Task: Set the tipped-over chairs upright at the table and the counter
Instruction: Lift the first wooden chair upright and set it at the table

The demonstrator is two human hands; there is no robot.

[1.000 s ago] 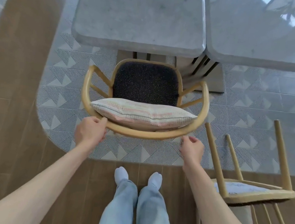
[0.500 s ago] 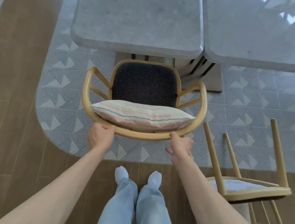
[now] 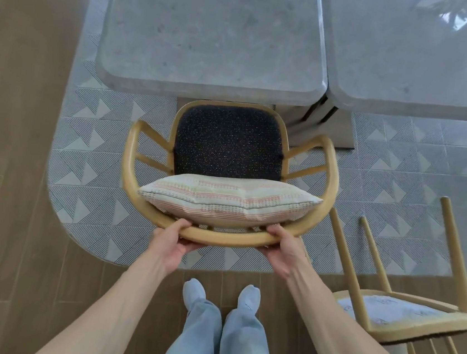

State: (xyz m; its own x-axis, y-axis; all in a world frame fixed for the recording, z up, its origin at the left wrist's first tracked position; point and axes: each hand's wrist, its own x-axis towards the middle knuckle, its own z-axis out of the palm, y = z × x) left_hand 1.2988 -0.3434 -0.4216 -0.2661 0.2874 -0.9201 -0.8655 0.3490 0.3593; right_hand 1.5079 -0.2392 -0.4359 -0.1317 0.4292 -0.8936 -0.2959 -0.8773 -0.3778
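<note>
A light wooden armchair (image 3: 129, 165) with a dark speckled seat stands upright in front of me, facing the grey stone table (image 3: 213, 35). A striped cushion (image 3: 230, 198) leans against its curved back rail. My left hand (image 3: 171, 238) grips that rail from below on the left, and my right hand (image 3: 282, 248) grips it on the right. A second wooden chair (image 3: 402, 315) lies tipped over on the floor at my right, its legs pointing up and away.
A second stone table (image 3: 420, 58) adjoins the first on the right. Their base (image 3: 328, 126) stands just beyond the armchair. Patterned tile floor (image 3: 85, 189) runs under the tables; wooden floor (image 3: 11, 151) lies to the left and under my feet (image 3: 221, 295).
Both hands slid inward along the back rail and now hold it closer to its middle. The armchair sits slightly nearer the table edge.
</note>
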